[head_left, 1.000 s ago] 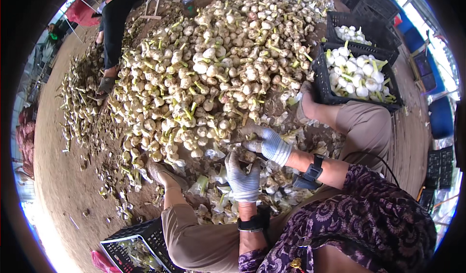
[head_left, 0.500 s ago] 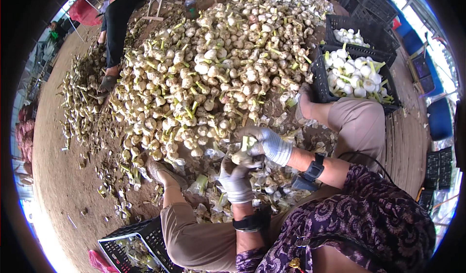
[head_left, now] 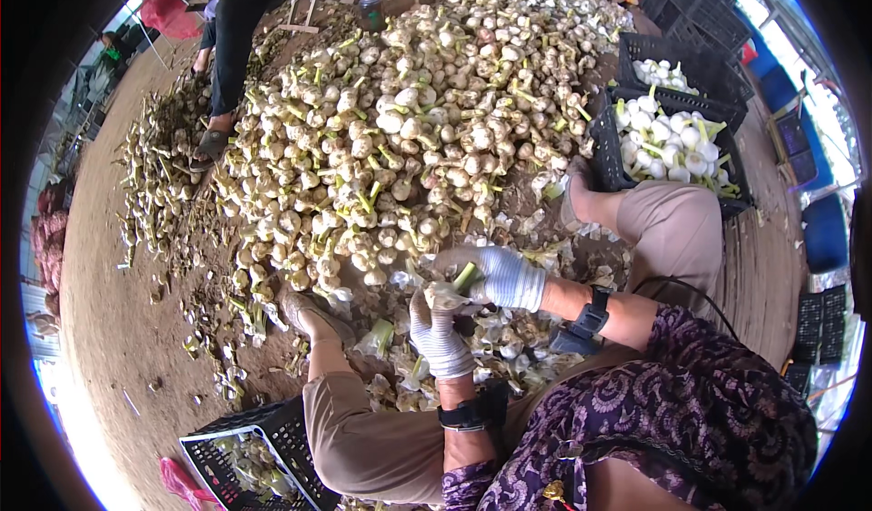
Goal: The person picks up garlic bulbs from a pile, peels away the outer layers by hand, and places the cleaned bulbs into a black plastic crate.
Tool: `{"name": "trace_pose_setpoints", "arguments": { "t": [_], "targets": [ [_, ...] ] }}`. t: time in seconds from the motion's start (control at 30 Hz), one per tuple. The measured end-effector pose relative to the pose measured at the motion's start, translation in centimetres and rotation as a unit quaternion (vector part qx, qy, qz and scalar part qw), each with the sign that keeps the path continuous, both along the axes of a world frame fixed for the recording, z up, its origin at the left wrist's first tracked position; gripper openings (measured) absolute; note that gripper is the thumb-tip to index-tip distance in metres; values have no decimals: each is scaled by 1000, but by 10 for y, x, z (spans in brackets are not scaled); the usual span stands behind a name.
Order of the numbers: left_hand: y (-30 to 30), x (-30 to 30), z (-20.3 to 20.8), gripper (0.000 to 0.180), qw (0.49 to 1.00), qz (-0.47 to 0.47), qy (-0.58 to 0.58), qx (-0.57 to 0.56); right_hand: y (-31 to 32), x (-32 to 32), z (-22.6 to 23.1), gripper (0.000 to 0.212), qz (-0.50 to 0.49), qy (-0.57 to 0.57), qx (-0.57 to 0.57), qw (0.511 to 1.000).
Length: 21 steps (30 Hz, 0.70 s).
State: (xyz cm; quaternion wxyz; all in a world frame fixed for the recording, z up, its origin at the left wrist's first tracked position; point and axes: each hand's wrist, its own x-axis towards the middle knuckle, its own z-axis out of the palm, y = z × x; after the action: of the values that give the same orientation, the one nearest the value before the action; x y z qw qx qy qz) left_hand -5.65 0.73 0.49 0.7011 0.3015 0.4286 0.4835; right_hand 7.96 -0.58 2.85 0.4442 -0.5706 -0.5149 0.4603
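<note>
A garlic bulb [head_left: 443, 297] with a cut green stem is between my two gloved hands, low over the ground in front of me. My left hand [head_left: 441, 340] is closed around its lower side, fingers bent. From the right, my right hand [head_left: 501, 277] is closed at the bulb's stem end, and the green stub tilts up to the right beside its fingers. The gloves are white-striped with dirty fingertips. Part of the bulb is hidden by the fingers. Just beyond my hands spreads a large heap of unpeeled garlic bulbs [head_left: 363, 148]. Loose papery skins [head_left: 509, 352] lie beneath them.
On the right, a black crate [head_left: 609, 152] holds clean white bulbs, with another crate [head_left: 631, 57] behind it. A black crate [head_left: 309, 434] with scraps stands at lower left. At the upper left is another person's leg [head_left: 234, 48]. My feet flank the work area.
The garlic bulb has turned, so its stem now leans right instead of upright. My right hand has rotated along with it, fingers lower over the bulb. The view has shifted slightly.
</note>
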Motion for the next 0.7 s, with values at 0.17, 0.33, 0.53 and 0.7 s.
{"name": "trace_pose_setpoints", "arguments": {
  "t": [0.17,0.33,0.53,0.7],
  "targets": [
    [5,-8,-10,28,968,19,-111,-223,9,-8,-1,42,4,-257,71,964],
    [15,-4,4,41,946,38,-147,-286,19,5,-14,58,-8,-185,42,982],
    [8,-4,-29,45,991,-44,-15,-128,7,9,-12,47,-13,208,-117,971],
    [15,-18,-42,22,972,76,-167,-146,10,4,-27,24,-171,378,-211,885]
  ]
}}
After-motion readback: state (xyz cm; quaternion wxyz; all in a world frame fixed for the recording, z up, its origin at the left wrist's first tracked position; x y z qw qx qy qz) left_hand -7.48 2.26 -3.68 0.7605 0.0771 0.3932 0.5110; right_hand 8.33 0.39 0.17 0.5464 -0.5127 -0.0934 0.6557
